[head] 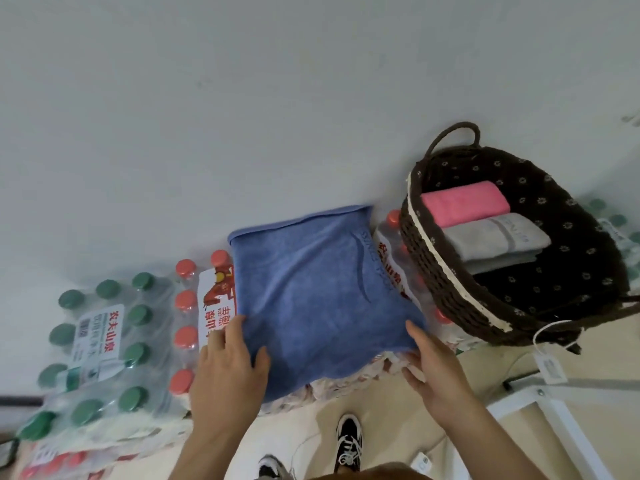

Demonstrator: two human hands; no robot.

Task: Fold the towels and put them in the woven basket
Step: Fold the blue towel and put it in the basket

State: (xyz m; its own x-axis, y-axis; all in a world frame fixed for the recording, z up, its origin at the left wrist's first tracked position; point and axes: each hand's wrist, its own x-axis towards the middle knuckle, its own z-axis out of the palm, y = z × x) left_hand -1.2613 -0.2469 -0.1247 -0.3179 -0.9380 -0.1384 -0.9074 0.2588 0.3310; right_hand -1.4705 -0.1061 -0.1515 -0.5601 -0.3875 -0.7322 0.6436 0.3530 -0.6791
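A blue towel [322, 296], folded into a rough square, lies flat on top of shrink-wrapped packs of bottles. My left hand [225, 372] holds its near left corner, thumb on top and fingers under the edge. My right hand [433, 368] holds the near right corner, fingers tucked beneath the cloth. To the right stands the dark woven basket [446, 282] with a loop handle. Inside it lie a folded pink towel [464, 202] and a folded grey towel [495, 237], side by side.
Packs of water bottles with green caps [100, 344] and red caps [185, 306] fill the left. A white wall rises behind. A white frame [540, 410] stands at lower right, a tag on a cord [550, 367] hangs from the basket. My shoes [348, 441] are on the beige floor.
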